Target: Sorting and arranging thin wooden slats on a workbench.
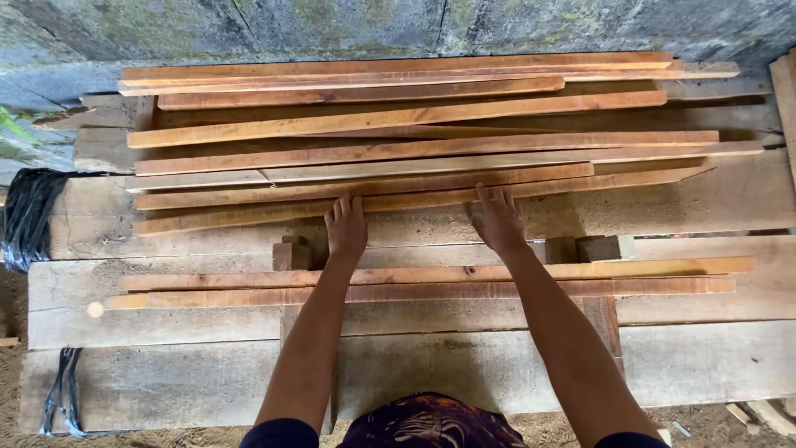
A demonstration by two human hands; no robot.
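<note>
Strips of reddish-brown sawn wood lie in a loose pile across the far half of the table (166, 386), and the nearest strip (249, 214) of that pile is the one both hands reach. The left hand (346, 226) lies flat, palm down, fingers straight and close together, with the fingertips touching the near edge of this strip. The right hand (497, 220) rests the same way a little farther along, fingers slightly spread and laid over the strip; neither hand is curled around the wood, so the contact is a press or touch and no grasp shows. The strip itself runs left to right, slightly tilted, its right end rising toward a pointed tip. Beyond it, more strips (414, 116) are stacked unevenly up to the mossy concrete wall (332, 25). Nearer to the person, two more long strips (647, 278) lie side by side under the forearms, parallel to the table's edge. Between these and the pile, small wooden blocks (597, 247) stand just beside the right wrist, and another block (292, 253) sits near the left wrist. The table is made of wide, grey, weathered planks. At its left end hangs a bundle of black plastic (29, 216), and black strapping (62, 390) trails at the near left corner.
</note>
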